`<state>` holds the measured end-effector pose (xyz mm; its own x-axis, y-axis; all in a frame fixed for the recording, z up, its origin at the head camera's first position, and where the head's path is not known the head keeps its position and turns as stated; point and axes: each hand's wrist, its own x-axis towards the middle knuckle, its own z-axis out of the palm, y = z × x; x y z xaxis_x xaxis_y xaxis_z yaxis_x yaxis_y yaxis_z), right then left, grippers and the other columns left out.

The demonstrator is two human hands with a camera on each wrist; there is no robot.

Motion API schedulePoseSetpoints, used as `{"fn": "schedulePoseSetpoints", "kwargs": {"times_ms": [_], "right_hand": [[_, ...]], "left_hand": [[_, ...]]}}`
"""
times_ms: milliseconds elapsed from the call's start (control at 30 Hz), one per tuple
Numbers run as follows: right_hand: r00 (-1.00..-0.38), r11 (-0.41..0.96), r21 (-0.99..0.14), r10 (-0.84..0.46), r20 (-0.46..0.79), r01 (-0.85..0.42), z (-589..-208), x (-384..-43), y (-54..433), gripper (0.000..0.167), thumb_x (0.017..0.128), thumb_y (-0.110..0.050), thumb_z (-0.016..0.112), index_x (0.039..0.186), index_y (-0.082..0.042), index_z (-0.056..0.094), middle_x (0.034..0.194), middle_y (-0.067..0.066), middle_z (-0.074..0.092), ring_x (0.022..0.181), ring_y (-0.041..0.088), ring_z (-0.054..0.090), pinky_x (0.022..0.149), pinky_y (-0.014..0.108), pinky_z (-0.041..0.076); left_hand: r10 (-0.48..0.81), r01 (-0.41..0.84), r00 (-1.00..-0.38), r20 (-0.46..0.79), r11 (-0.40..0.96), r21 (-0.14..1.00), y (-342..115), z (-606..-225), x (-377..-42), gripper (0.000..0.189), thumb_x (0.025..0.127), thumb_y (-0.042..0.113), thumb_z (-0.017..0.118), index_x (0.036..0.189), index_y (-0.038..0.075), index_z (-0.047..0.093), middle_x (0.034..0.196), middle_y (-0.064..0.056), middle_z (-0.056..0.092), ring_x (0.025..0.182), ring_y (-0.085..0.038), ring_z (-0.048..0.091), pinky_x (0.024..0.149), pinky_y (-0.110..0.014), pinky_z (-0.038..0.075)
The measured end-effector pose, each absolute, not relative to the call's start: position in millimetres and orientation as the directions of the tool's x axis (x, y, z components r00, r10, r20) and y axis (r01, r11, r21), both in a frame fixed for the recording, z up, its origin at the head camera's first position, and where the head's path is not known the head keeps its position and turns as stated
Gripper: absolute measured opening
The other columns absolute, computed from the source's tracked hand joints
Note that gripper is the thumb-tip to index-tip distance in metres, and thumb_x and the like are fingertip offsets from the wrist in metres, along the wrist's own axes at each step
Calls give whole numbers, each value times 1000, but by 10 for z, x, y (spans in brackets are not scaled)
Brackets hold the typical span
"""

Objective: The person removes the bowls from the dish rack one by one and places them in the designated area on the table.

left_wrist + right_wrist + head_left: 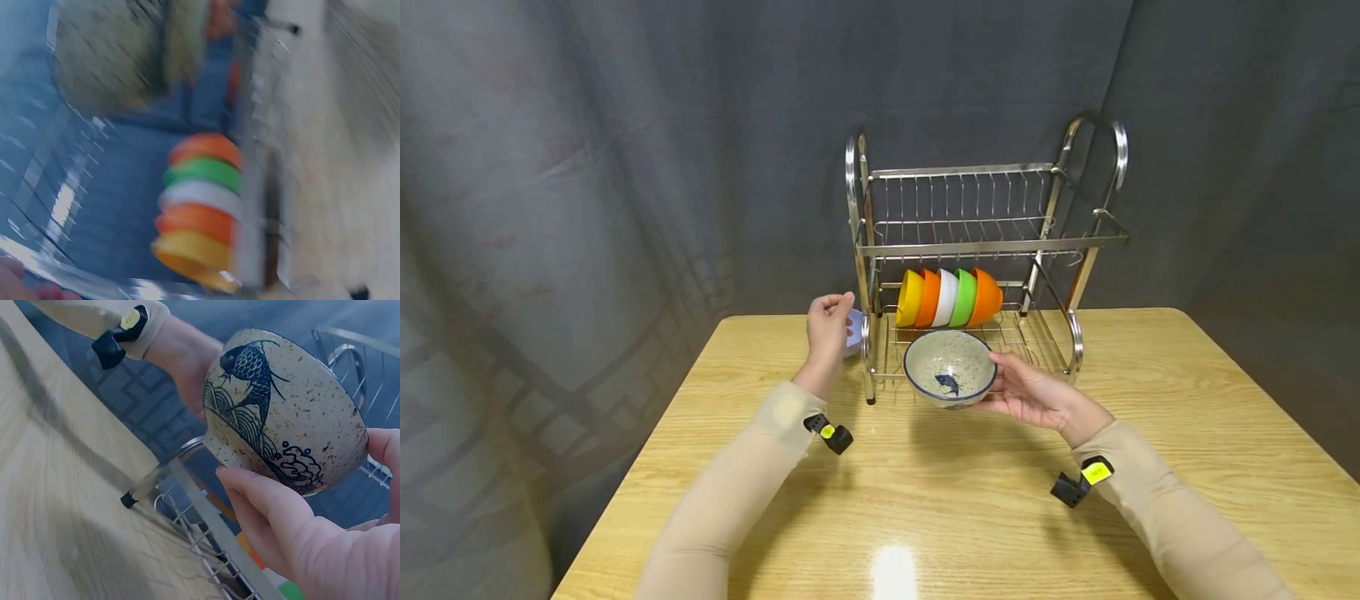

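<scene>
My right hand (1033, 396) grips a speckled ceramic bowl (947, 364) by its right side, thumb at the rim and fingers beneath. The bowl has a blue rim, a blue fish inside and blue fish and waves outside (281, 419). It is held in front of the dish rack's lower tier, its inside tilted toward me. My left hand (827, 333) is raised just left of the rack, fingers loosely bent with nothing seen in them. Partly hidden behind it sits a pale lavender bowl (853, 333). The left wrist view is blurred.
A two-tier metal dish rack (992, 248) stands toward the back of the wooden table (985, 517). On its lower tier, several bowls stand on edge in a row: yellow (908, 300), orange, white (946, 298), green (964, 298) and orange. Grey curtains (700, 125) hang behind.
</scene>
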<state>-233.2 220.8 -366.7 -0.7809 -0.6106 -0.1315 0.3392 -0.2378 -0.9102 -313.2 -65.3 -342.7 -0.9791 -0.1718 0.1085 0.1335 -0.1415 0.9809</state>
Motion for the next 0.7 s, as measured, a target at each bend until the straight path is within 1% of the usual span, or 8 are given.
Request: {"fn": "schedulePoseSetpoints", "kwargs": {"times_ms": [67, 133, 233, 333, 467, 567, 633, 700], "right_hand": [[-783, -233, -912, -608, -134, 337, -3648, -2317, 2201, 74, 105, -34, 30, 149, 4, -15, 137, 31, 23, 110, 21, 61, 101, 31, 47], [-785, -223, -918, -605, -134, 328, -3628, -2300, 2201, 77, 105, -36, 32, 149, 4, -15, 141, 34, 17, 110, 20, 60, 101, 31, 46], [-786, -206, -929, -605, -127, 308, -3604, -2283, 2201, 78, 104, -38, 33, 149, 5, -15, 144, 38, 9, 110, 19, 60, 101, 31, 46], [-786, -203, -933, -607, -119, 298, -3599, -2288, 2196, 76, 105, -37, 31, 149, 5, -15, 145, 38, 7, 110, 19, 60, 101, 31, 46], [-781, -216, -924, -612, -124, 316, -3612, -2307, 2196, 72, 106, -34, 28, 150, 4, -14, 143, 32, 14, 110, 20, 60, 100, 32, 47], [-775, -225, -918, -620, -123, 326, -3621, -2313, 2204, 72, 106, -33, 29, 149, 3, -16, 140, 29, 17, 110, 20, 60, 99, 32, 47], [-771, -231, -916, -625, -118, 328, -3624, -2314, 2207, 73, 105, -34, 29, 149, 2, -16, 141, 29, 15, 110, 20, 60, 99, 31, 48], [-769, -235, -915, -629, -115, 329, -3622, -2314, 2208, 73, 105, -34, 29, 150, 1, -17, 142, 29, 12, 110, 20, 60, 99, 31, 48]], "left_hand": [[-110, 201, -976, 187, -139, 970, -611, -3350, -3019, 14, 96, 12, 59, 96, -1, 56, 73, -1, 52, 61, -10, 48, 55, -19, 42], [29, 177, -983, 180, -99, 979, -567, -3298, -2902, 18, 97, 13, 57, 102, -4, 58, 79, -4, 57, 67, -11, 53, 63, -23, 47], [277, 63, -959, 60, 1, 998, -508, -3291, -2761, 34, 100, 19, 51, 118, -9, 56, 97, -12, 63, 81, -12, 60, 85, -34, 53], [441, -153, -886, -142, 10, 988, -469, -3377, -2695, 45, 103, 29, 44, 126, -9, 51, 103, -14, 61, 89, -16, 61, 104, -47, 44], [580, -407, -751, -315, -32, 913, -455, -3549, -2700, 65, 103, 45, 34, 137, -9, 38, 121, -27, 53, 113, -37, 57, 111, -49, 35], [660, -452, -679, -322, -30, 891, -467, -3617, -2707, 76, 102, 52, 27, 145, -11, 25, 141, -37, 36, 133, -46, 39, 113, -47, 33], [676, -461, -667, -313, -44, 886, -474, -3623, -2702, 77, 102, 52, 28, 145, -11, 25, 144, -37, 34, 135, -45, 38, 113, -46, 33], [670, -450, -678, -302, -54, 891, -470, -3634, -2703, 75, 101, 51, 30, 143, -12, 29, 141, -35, 38, 128, -41, 47, 111, -45, 35]]}}
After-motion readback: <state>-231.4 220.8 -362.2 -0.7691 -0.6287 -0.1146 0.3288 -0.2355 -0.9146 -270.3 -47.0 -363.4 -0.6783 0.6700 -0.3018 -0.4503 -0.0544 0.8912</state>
